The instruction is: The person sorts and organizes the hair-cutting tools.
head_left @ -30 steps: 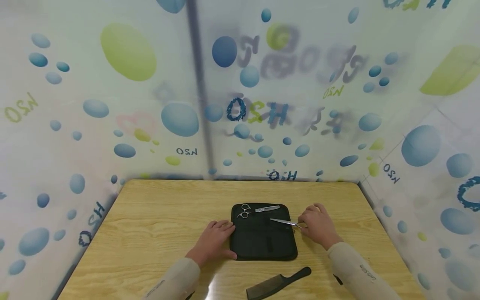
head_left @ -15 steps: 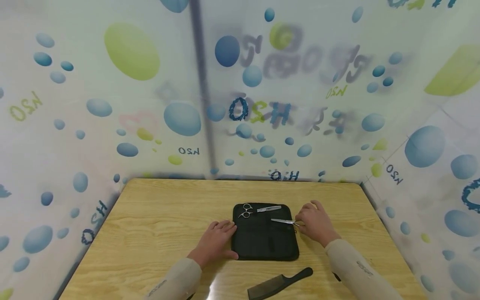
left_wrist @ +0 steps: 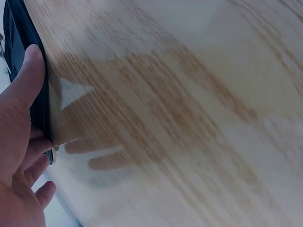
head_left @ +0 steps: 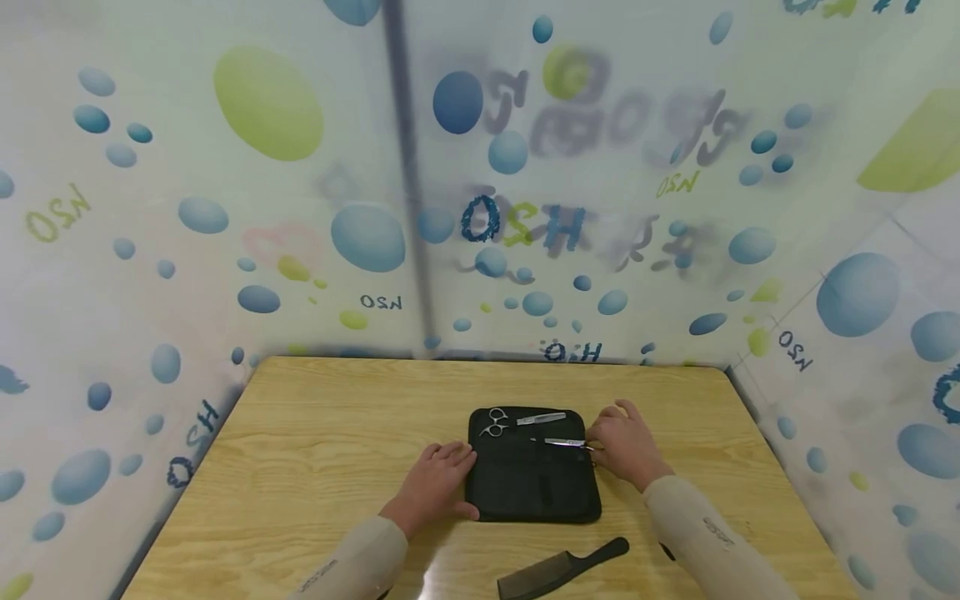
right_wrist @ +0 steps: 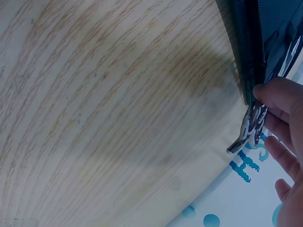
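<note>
A black zip case lies open and flat on the table. My left hand rests along its left edge, fingers relaxed and apart, thumb at the near-left corner; in the left wrist view the thumb lies on the edge. My right hand pinches a pair of scissors by the handles at the case's right edge. Their blades point left across the case, and a dark strap crosses them near the tip. The finger rings show below my thumb in the right wrist view. Thinning scissors lie along the far edge under another strap.
A dark wide-toothed comb with a handle lies on the wooden table, nearer me than the case. Printed curtain-like walls with blue and green spots stand behind the table and at both sides.
My right hand has moved slightly left with the scissors, and their tip now shows beyond the strap. My left hand stays at the case edge. The whole view has shifted a little.
</note>
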{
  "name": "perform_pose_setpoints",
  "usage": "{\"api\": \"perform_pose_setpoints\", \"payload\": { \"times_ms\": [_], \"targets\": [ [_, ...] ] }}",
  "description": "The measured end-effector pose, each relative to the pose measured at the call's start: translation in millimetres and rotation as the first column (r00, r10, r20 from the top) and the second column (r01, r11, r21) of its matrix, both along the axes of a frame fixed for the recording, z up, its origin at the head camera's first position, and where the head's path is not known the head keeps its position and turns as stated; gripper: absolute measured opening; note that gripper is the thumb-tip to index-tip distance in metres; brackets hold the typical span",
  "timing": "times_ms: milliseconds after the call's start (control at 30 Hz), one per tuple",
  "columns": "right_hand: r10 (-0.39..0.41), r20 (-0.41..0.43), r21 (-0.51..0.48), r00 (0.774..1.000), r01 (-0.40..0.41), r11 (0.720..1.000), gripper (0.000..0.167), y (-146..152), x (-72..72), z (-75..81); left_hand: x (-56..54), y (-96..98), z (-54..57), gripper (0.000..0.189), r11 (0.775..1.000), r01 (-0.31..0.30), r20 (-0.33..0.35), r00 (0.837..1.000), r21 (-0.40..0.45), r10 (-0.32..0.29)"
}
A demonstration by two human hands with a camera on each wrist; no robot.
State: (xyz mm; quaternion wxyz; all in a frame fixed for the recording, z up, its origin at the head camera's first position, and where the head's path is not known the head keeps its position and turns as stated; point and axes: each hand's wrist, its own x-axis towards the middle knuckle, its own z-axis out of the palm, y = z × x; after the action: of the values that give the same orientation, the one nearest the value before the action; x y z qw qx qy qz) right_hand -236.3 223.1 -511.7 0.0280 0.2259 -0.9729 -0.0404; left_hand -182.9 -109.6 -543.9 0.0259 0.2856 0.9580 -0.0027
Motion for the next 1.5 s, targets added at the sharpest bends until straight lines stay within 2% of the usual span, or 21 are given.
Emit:
{"api": "perform_pose_setpoints", "payload": {
  "times_ms": [433,700,933,1233,1500],
  "targets": [
    [0.053,-0.092,0.024,0.994,-0.051,0.998,0.011,-3.9,-2.9,-7.7,1.3,0.3,0.0,0.089,1.000,-0.012,-0.003,1.000,-0.013,0.012],
    [0.058,-0.105,0.026,0.993,-0.056,0.998,0.013,-7.0,-4.3,-10.5,2.2,0.1,-1.0,0.090,1.000,-0.025,-0.006,1.000,-0.009,0.025],
    [0.051,-0.085,0.042,0.995,-0.048,0.998,0.013,-8.3,-6.4,-12.0,3.0,-0.2,-1.7,0.089,1.000,-0.013,-0.016,1.000,0.001,0.013],
    [0.079,-0.111,0.065,0.991,-0.072,0.995,0.012,-10.5,-13.1,-10.7,2.8,-0.3,-1.7,0.089,1.000,-0.012,-0.014,1.000,0.022,0.012],
    [0.102,-0.101,0.111,0.990,-0.090,0.990,0.012,-14.1,-15.9,-13.3,3.0,-0.1,-2.7,0.088,1.000,-0.002,-0.023,1.000,0.023,0.003]
  ]
}}
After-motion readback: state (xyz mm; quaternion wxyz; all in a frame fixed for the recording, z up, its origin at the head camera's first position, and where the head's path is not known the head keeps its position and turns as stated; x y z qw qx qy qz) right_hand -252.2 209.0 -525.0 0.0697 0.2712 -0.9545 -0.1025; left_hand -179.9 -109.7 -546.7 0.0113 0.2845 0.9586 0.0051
